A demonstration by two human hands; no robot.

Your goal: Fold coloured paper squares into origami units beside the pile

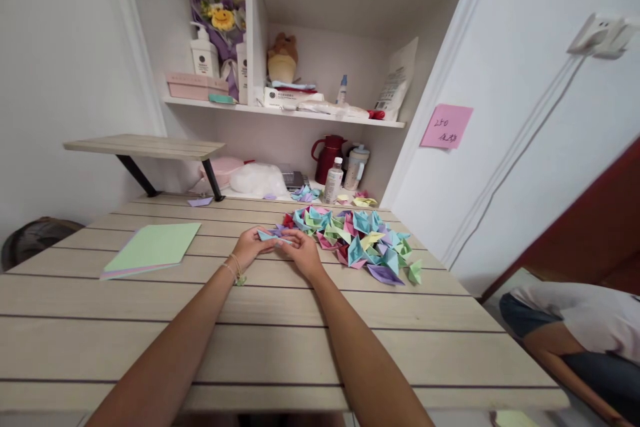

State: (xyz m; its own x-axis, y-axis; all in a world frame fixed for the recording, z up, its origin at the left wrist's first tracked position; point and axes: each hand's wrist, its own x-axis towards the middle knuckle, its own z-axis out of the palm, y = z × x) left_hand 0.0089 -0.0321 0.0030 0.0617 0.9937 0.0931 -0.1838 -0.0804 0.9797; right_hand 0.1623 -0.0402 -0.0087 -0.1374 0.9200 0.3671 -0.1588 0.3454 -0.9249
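Both my hands meet over the middle of the wooden table (260,333). My left hand (251,246) and my right hand (301,250) pinch a small light-blue folded paper piece (271,236) between their fingertips, just above the tabletop. A bracelet sits on my left wrist. Right beside my right hand lies a pile of folded paper pieces (357,243) in pink, blue, green, yellow and purple.
A stack of flat coloured paper sheets (153,248), green on top, lies at the left. Behind stand a small raised shelf (145,145), a red kettle (327,157), bottles (334,181) and wall shelves with clutter. Another person (580,340) sits low at the right.
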